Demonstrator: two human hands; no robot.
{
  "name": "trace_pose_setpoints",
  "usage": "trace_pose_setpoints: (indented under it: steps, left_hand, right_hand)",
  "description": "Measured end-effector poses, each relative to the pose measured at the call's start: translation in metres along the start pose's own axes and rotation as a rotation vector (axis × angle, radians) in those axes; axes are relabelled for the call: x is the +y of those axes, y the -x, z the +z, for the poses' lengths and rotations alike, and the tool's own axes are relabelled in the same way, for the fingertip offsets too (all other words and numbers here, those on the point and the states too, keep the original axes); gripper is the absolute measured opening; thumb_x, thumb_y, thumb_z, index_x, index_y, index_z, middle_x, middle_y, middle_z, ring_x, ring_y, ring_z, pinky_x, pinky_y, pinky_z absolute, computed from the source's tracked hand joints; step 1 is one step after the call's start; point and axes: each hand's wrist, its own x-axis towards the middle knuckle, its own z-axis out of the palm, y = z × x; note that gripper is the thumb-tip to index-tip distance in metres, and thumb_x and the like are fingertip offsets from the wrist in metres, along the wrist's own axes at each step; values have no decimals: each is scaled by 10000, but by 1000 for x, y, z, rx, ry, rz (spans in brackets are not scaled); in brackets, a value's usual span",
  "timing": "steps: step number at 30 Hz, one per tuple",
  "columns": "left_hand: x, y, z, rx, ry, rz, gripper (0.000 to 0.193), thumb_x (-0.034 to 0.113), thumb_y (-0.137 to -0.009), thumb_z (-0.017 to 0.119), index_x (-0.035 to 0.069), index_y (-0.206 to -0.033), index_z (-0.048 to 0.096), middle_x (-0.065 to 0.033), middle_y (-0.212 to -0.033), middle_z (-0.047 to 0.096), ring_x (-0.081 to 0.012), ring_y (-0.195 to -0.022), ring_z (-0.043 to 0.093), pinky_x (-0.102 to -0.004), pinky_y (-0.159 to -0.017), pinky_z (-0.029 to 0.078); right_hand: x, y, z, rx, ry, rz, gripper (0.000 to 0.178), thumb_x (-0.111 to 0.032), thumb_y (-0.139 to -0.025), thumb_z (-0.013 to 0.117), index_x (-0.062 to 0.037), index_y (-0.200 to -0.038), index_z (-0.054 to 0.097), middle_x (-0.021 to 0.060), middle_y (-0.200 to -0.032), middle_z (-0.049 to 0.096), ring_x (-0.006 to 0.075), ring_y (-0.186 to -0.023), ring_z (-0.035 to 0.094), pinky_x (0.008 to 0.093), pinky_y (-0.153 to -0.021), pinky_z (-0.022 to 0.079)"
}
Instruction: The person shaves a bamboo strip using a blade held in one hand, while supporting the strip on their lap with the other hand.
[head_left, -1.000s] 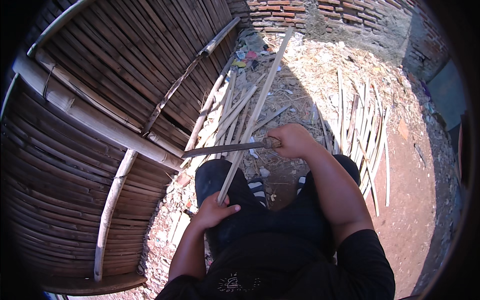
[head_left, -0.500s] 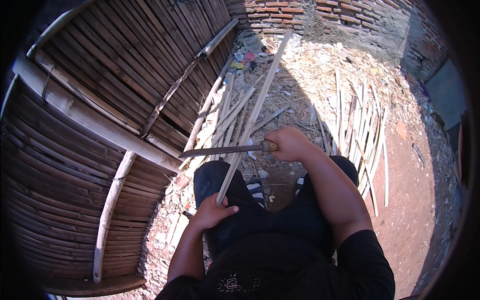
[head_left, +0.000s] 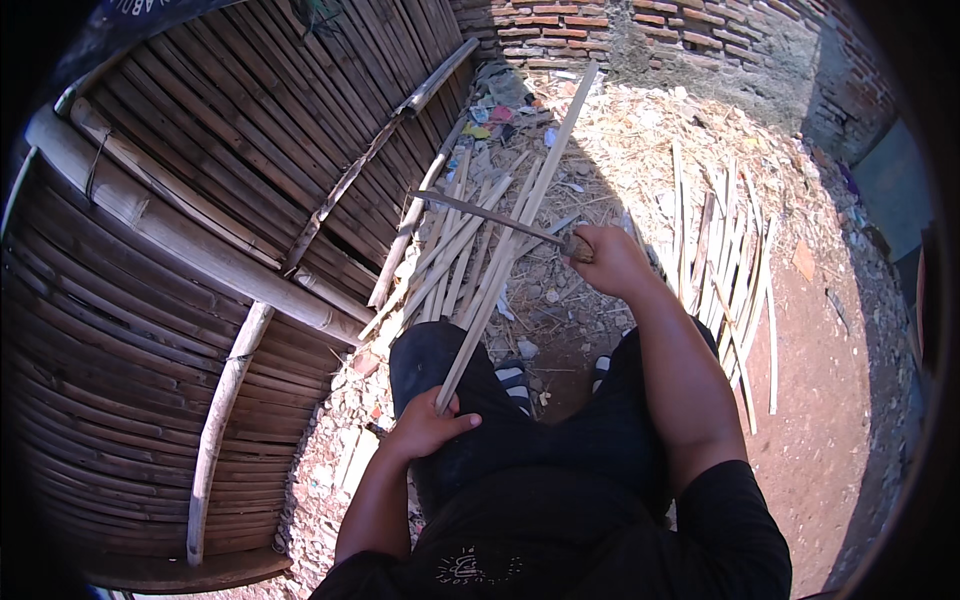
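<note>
Head view, knife handle [head_left: 576, 249], partly hidden by right fingers [head_left: 598, 258]

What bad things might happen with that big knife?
The machete in the right hand might slip down the bamboo strip toward the left hand, which is bare. It might also nick the left knee, since the strip passes right over that leg. And the strip could leave splinters in those bare fingers.
</note>
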Motion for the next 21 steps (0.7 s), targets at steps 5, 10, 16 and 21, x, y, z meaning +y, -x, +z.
trace_pose_setpoints:
  steps: [5,10,16,21]
  left_hand:
    - [-1,0,0,14,4,1,497,409,-776,935,97,-880,561,25,-741,541,-94,-686,520,-286,-616,451]
    - [-4,0,0,19,1,-1,499,409,-776,934,97,-882,561,25,-742,540,-93,-689,519,-282,-619,450]
    - [4,2,0,-3,-3,-9,486,386,-783,934,94,-877,556,25,-736,538,-92,-684,517,-284,-613,447]
    - [2,1,0,-4,-11,12,489,386,-781,936,92,-870,555,23,-738,539,-92,-685,518,-282,-613,447]
  right_hand:
    - [-28,7,13,-255,92,-271,271,-245,-794,771,-120,-1022,695,162,-913,725,400,-908,703,534,-787,554]
    - [-44,11,24,-335,228,-442,292,-212,-747,753,-145,-1024,690,120,-876,715,370,-883,714,522,-757,568]
    - [-19,6,10,-118,167,-218,278,-236,-787,771,-94,-1004,670,155,-875,708,409,-882,697,518,-766,557]
    - [-7,-2,-10,12,100,105,244,-227,-840,728,-100,-1041,675,174,-938,723,411,-946,692,546,-826,543]
